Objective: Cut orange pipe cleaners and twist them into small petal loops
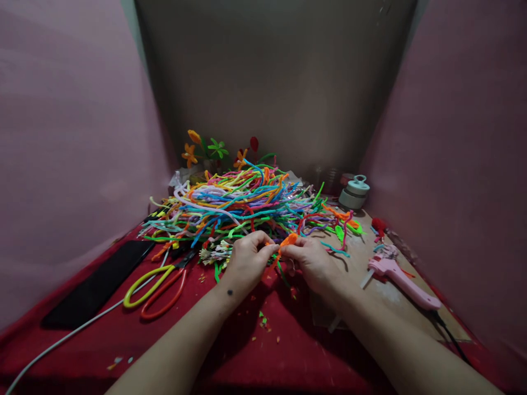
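Note:
An orange pipe cleaner [289, 240], bent into a loop, is pinched between my two hands above the red cloth. My left hand [250, 258] has its thumb and fingers closed on one end. On the other side, my right hand [312, 260] grips the looped part, fingers closed. The fingertips of both hands nearly meet, and the exact grip is partly hidden. Just behind them rises a big heap of coloured pipe cleaners [242, 203]. A bundle of pale flower stamens [216, 251] lies by my left hand.
Scissors [162, 291] with yellow and red handles and a black flat slab [99, 282] lie left, crossed by a white cable [88, 325]. A pink glue gun [405, 280] rests on a board [354, 269] at right. Fuzzy flowers [191, 155] and a pale green lidded container [354, 192] stand behind.

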Motion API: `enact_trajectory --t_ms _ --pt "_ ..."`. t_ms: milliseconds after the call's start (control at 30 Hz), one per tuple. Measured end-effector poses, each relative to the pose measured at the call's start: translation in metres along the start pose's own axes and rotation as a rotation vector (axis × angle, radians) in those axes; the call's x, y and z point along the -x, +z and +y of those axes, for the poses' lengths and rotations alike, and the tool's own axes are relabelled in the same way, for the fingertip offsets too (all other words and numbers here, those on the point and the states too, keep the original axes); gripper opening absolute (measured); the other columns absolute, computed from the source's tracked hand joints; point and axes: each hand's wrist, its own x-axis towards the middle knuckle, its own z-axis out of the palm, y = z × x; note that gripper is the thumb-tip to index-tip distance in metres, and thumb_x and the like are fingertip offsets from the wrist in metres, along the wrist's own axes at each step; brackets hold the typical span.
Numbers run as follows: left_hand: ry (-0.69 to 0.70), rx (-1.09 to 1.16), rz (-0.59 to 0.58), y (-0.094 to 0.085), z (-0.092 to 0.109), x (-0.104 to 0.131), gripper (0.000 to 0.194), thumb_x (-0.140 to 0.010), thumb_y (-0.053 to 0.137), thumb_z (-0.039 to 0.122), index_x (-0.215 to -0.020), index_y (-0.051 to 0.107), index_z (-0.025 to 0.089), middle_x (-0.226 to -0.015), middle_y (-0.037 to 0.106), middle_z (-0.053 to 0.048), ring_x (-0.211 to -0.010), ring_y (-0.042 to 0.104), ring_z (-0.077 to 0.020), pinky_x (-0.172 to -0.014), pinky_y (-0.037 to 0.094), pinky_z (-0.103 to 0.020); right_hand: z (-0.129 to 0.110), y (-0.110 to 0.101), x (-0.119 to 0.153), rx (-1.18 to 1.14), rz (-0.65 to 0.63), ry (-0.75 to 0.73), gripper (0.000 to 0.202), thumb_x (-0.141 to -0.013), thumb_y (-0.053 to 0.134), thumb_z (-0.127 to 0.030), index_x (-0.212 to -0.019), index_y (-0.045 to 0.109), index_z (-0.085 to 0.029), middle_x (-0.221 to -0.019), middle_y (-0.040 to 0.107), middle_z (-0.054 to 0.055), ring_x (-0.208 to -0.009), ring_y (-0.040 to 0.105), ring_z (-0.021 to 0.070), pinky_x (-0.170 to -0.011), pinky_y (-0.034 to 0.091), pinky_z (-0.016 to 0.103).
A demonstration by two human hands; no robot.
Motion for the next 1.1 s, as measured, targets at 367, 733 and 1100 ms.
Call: enact_trajectory --t_ms 367,733,1100 --pt "0.693 -0.471 0.002 0.004 -0.002 0.01 0.02 -0.083 0.042 0.014 -0.068 0.055 0.016 -0.065 0.052 -0.003 -0.061 0.045 -0.0134 -0.055 0.034 -0.025 0.014 0.005 -0.003 -0.309 0.025 0.026 0.014 -0.055 0.062 -0.016 -0.051 0.05 -0.016 -0.042 0.043 -0.006 -0.037 0.035 0.006 -0.038 0.023 0.021" --pt "-0.434 0.768 -0.379 -0.013 -0.006 -0.008 0.024 -0.069 0.065 0.035 -0.071 0.06 0.012 -0.063 0.058 -0.001 -0.05 0.05 -0.0078 -0.047 0.035 -0.019 0.006 -0.002 -0.006 -0.31 -0.051 -0.079 0.011 -0.059 0.069 -0.022 -0.067 0.066 -0.015 -0.062 0.06 -0.001 -0.056 0.049 0.0103 -0.058 0.039 0.025" --pt "-0.434 0.741 -0.46 -0.012 -0.006 -0.006 0.014 -0.064 0.066 0.023 -0.062 0.062 0.01 -0.053 0.056 0.0 -0.045 0.047 -0.007 -0.047 0.035 -0.021 0.002 -0.003 0.0 -0.002 -0.02 -0.24 0.007 -0.066 0.064 -0.024 -0.065 0.068 -0.018 -0.065 0.059 0.0 -0.064 0.05 0.0127 -0.063 0.039 0.026"
